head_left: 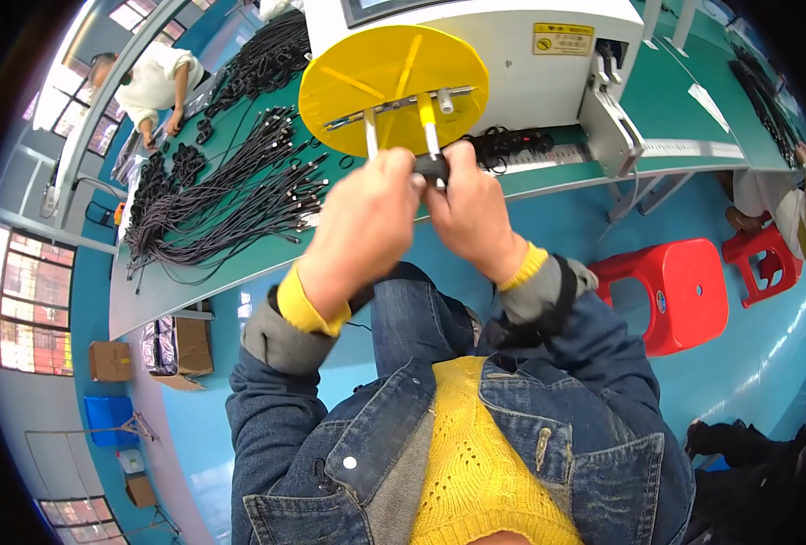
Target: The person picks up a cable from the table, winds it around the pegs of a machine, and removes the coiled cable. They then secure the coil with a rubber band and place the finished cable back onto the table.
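Observation:
Both my hands are at the front of a round yellow disc (394, 68) with a metal bar and two posts sticking out toward me. Between my fingers is a small bundled black cable (432, 169) at the ends of the posts. My left hand (366, 222) closes on its left side, fingers curled. My right hand (474, 211) pinches the right side with thumb and fingers. My fingers hide much of the bundle, so I cannot tell whether it still sits around the posts.
A white machine body (530, 82) stands behind the disc on a green table (185, 286). Loose black cables (230, 195) lie to the left, with coiled ones (512, 145) at the machine's base. Red stools (671, 295) stand at right. One co-worker (153, 86) works far left.

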`<move>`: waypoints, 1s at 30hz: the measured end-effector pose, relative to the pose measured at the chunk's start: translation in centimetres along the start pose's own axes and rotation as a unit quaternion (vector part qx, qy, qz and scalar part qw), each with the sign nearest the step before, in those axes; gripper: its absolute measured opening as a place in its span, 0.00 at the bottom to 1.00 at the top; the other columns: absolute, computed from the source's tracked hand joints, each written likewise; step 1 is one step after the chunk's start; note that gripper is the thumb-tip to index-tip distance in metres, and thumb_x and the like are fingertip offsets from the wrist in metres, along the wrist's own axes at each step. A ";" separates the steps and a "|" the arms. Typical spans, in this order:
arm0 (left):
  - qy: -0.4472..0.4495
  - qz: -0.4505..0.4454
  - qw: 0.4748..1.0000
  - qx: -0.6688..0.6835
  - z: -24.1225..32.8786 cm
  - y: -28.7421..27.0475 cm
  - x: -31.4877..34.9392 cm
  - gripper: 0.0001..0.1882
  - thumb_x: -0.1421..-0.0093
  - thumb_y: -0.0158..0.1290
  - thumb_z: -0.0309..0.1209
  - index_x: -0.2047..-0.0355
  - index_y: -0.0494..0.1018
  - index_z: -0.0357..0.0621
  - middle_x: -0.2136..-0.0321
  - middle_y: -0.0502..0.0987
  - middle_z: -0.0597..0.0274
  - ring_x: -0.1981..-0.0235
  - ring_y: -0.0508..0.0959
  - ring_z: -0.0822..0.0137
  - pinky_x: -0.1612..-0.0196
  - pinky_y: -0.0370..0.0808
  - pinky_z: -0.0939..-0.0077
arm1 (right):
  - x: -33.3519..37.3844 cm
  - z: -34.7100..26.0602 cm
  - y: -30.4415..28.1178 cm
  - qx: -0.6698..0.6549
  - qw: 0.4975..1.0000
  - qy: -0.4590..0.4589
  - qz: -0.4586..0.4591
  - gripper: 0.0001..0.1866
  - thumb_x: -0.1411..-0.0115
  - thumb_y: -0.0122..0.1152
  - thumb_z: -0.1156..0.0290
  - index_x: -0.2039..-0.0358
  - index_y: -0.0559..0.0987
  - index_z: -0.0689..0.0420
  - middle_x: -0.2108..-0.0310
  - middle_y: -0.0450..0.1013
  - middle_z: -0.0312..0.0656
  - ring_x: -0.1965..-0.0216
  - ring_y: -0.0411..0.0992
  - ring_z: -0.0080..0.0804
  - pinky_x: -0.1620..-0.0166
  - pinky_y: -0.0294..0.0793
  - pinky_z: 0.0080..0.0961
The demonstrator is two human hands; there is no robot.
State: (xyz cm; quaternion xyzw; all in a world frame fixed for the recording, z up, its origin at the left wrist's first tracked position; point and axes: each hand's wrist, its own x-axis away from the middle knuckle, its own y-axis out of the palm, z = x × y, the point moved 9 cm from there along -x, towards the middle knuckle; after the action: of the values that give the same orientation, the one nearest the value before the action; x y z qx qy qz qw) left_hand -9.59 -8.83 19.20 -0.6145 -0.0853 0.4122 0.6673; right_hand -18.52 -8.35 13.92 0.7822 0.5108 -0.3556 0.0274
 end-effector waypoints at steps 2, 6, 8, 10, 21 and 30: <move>0.015 0.020 0.999 -0.022 2.1 -0.3 2.4 0.08 0.42 0.44 0.31 0.70 0.62 0.38 0.74 0.69 0.46 0.74 0.72 0.45 0.72 0.70 0.57 | 2.2 -1.0 -0.5 -0.007 1.000 -0.014 -0.010 0.14 0.50 0.57 0.73 0.67 0.62 0.60 0.79 0.69 0.54 0.75 0.69 0.56 0.74 0.67 0.43; -0.073 -0.021 0.997 0.028 2.5 2.3 5.8 0.08 0.43 0.45 0.31 0.69 0.62 0.38 0.73 0.70 0.46 0.73 0.73 0.47 0.70 0.70 0.57 | 5.4 0.7 0.0 0.028 0.995 -0.025 -0.095 0.12 0.51 0.56 0.75 0.68 0.64 0.58 0.80 0.69 0.52 0.76 0.69 0.55 0.75 0.66 0.42; -0.127 -0.120 0.981 0.086 1.2 4.9 7.5 0.09 0.43 0.45 0.32 0.68 0.63 0.37 0.71 0.71 0.46 0.72 0.73 0.48 0.69 0.71 0.57 | 7.2 2.3 2.0 0.045 0.984 -0.035 -0.168 0.10 0.51 0.55 0.75 0.69 0.65 0.58 0.81 0.68 0.52 0.76 0.69 0.54 0.75 0.66 0.41; -0.156 -0.171 0.965 0.123 -1.3 7.6 9.2 0.10 0.43 0.44 0.33 0.67 0.63 0.37 0.70 0.71 0.45 0.71 0.74 0.49 0.68 0.71 0.58 | 8.1 2.6 2.4 0.036 0.980 -0.038 -0.192 0.10 0.51 0.54 0.76 0.69 0.65 0.58 0.81 0.68 0.52 0.75 0.69 0.54 0.75 0.66 0.40; -0.356 -0.324 0.547 0.685 -0.4 14.9 11.5 0.16 0.41 0.47 0.40 0.64 0.68 0.38 0.67 0.75 0.53 0.70 0.76 0.65 0.72 0.74 0.74 | 9.8 6.1 4.8 -0.014 0.953 0.029 -0.302 0.11 0.53 0.55 0.72 0.71 0.66 0.60 0.78 0.71 0.53 0.72 0.69 0.56 0.71 0.68 0.43; -0.307 -0.488 0.589 0.567 -1.1 20.4 15.1 0.12 0.46 0.53 0.35 0.68 0.70 0.38 0.80 0.74 0.60 0.82 0.74 0.74 0.84 0.68 0.83 | 11.6 5.2 5.8 0.040 0.920 -0.062 -0.385 0.10 0.56 0.55 0.73 0.71 0.70 0.60 0.80 0.72 0.48 0.76 0.71 0.50 0.73 0.70 0.39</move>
State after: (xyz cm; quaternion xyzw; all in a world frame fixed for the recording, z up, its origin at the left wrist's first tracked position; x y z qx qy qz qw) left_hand -8.21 -1.73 -5.14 0.1847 -0.3209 0.1537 0.9161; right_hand -13.94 -4.14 1.38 0.5026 0.7550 -0.4063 -0.1112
